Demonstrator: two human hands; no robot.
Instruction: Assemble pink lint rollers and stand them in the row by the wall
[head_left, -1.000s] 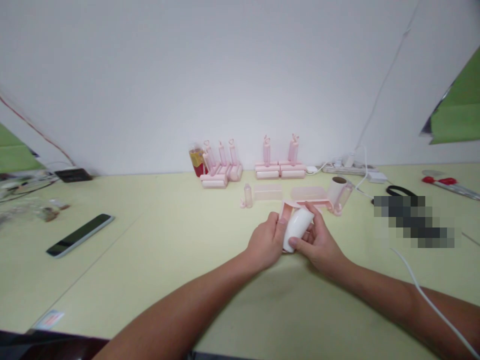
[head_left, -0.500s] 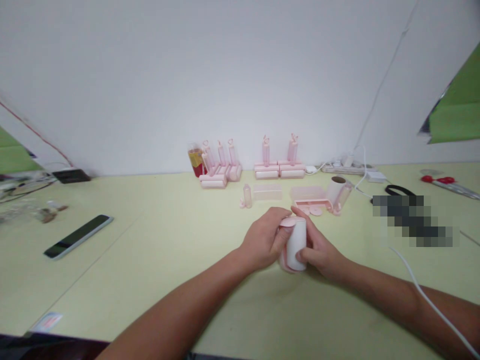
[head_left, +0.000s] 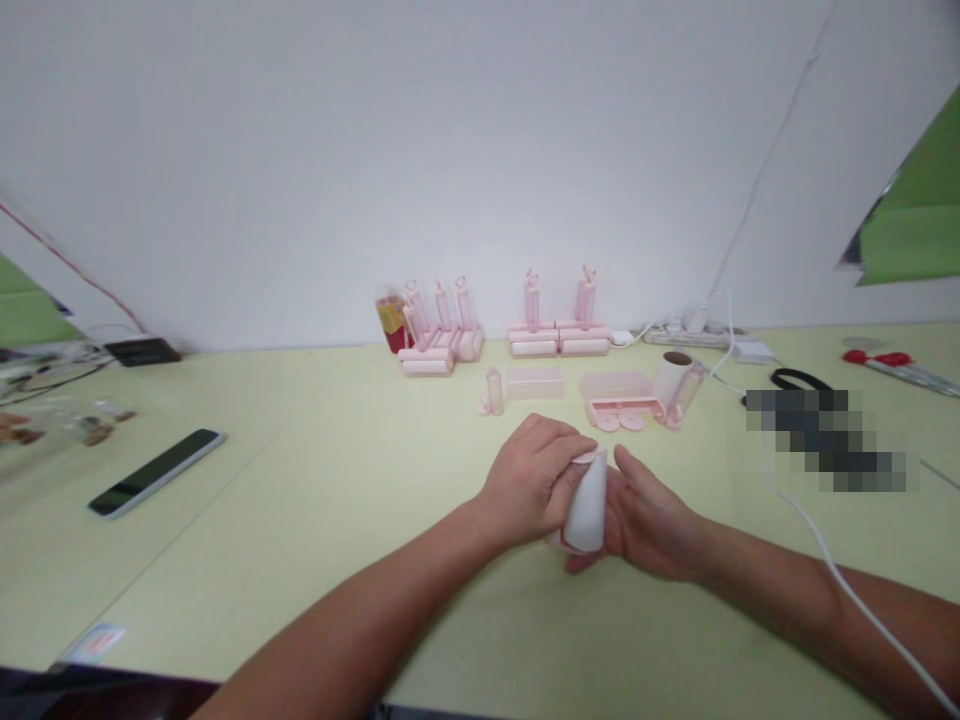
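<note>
The white roll [head_left: 587, 505] stands almost upright just above the pale green table [head_left: 337, 540], in front of the person and between both hands. A pink end piece [head_left: 589, 457] sits at its top. The left hand [head_left: 525, 485] is closed over the roll's upper left side, with its fingers curled onto the pink end piece. The right hand [head_left: 651, 512] cups the roll from the right and from below. Its fingertips show under the lower end, and its thumb is raised just beside the top.

Farther back lies a pink tray [head_left: 600, 413] with pink discs [head_left: 621, 422] in it. A taller roll in a clear pink holder [head_left: 677, 388] stands touching its right end. Left of the tray are a clear lid [head_left: 535, 383] and a small clear pink handle [head_left: 494, 391]. Against the wall stand two groups of assembled pink lint rollers [head_left: 439, 345] [head_left: 559, 335], beside a red and yellow cup [head_left: 391, 320].

A black phone [head_left: 156, 470] lies well to the left. On the right, a white cable [head_left: 855, 600] crosses over the right forearm. A power strip [head_left: 686, 337] and red-handled scissors [head_left: 892, 365] lie far off. Nothing stands between the hands and the roll.
</note>
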